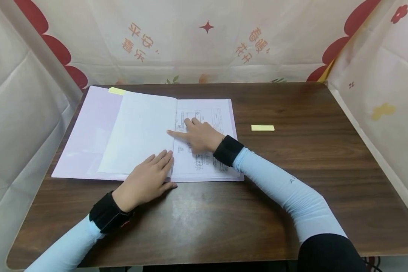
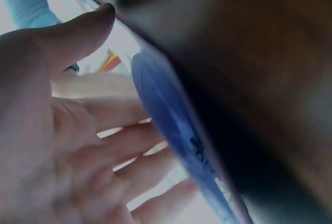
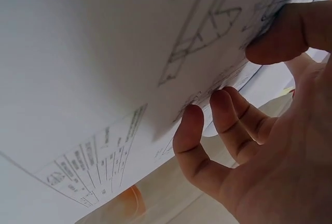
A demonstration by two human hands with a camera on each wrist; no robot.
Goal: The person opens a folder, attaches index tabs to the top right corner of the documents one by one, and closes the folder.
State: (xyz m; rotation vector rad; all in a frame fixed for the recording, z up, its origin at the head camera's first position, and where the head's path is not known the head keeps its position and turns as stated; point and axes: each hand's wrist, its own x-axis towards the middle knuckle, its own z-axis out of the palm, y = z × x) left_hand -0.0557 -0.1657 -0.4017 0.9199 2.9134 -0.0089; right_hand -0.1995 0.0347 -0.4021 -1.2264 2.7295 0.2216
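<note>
A lilac folder (image 1: 83, 143) lies open on the table, with a blank white page (image 1: 141, 128) turned to its left side. The right-hand sheet (image 1: 215, 113) carries printed technical drawings and a table of small text. My left hand (image 1: 146, 184) rests flat over the bottom edge of the blank page near the fold, its thumb reaching past the edge. Over the drawing sheet is my right hand (image 1: 201, 138), its index finger stretched out to the fold between the pages. In the right wrist view the other fingers (image 3: 189, 130) bend loosely close to the printed paper.
A pad of yellow sticky notes (image 1: 262, 128) lies on the brown table (image 1: 309, 151), right of the folder. Another yellow sticky piece (image 1: 117, 90) shows at the top of the blank page. Printed cloth curtains (image 1: 204, 49) hang around the back and sides.
</note>
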